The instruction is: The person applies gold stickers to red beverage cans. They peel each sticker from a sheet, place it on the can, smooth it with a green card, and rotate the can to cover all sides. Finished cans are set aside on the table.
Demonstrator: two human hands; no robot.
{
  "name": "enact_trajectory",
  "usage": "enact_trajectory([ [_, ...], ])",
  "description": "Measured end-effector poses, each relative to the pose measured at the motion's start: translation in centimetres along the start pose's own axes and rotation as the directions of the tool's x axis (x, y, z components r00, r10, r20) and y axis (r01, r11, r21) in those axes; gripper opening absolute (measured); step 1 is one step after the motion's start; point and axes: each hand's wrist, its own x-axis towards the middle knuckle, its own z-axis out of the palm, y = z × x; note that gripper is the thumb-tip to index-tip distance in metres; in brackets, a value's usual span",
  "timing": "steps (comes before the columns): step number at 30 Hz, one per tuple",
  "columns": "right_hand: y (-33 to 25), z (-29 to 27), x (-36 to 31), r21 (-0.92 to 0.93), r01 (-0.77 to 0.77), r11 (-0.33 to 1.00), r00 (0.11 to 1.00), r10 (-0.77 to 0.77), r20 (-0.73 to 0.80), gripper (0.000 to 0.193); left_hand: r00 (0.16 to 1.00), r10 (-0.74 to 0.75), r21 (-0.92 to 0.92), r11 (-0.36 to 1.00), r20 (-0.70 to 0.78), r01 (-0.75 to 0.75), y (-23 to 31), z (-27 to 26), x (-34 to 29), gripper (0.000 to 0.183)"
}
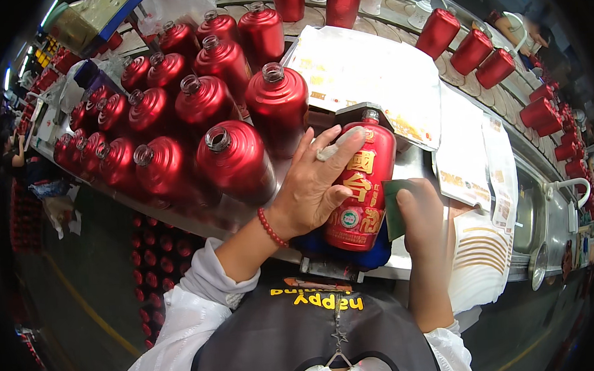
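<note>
A glossy red bottle (369, 156) with gold lettering and a round green-and-white mark lies tilted back on a dark blue padded rest (379, 254), its clear glass neck pointing away from me. My left hand (314, 184) lies on its left side with spread fingers; the index finger, with a white wrap on it, reaches the shoulder and the thumb touches the front. At the bottle's lower right, my right hand (421, 216) pinches a flat dark green piece (394, 209) against or close to the side. Motion blurs that hand slightly. Whether the green piece touches the bottle, I cannot tell.
Several uncapped red bottles (235, 160) crowd the table at left. White printed sheets (365, 78) lie beyond the bottle, with a stack of white sheets (482, 256) at right. A curved conveyor (466, 86) carries red bottles behind. Another person's hand (536, 36) shows far right.
</note>
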Motion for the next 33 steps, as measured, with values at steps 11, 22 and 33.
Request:
enact_trajectory([
  [11, -0.7, 0.4, -0.2, 0.037, -0.012, 0.999, 1.0, 0.012, 0.002, 0.02, 0.997, 0.041, 0.107, 0.993, 0.071, -0.048, 1.0, -0.5, 3.1, 0.068],
  [22, 0.0, 0.3, -0.2, 0.057, 0.021, 0.998, 1.0, -0.022, 0.005, 0.022, 0.995, -0.094, -0.213, 0.974, -0.047, 0.082, 0.4, 0.1, 3.4, 0.065],
  [33, -0.4, -0.4, 1.1, -0.106, 0.127, 0.986, 0.986, -0.137, -0.094, 0.017, 0.983, -0.125, -0.031, 0.991, 0.136, 0.131, 2.0, -0.2, -5.8, 0.114],
])
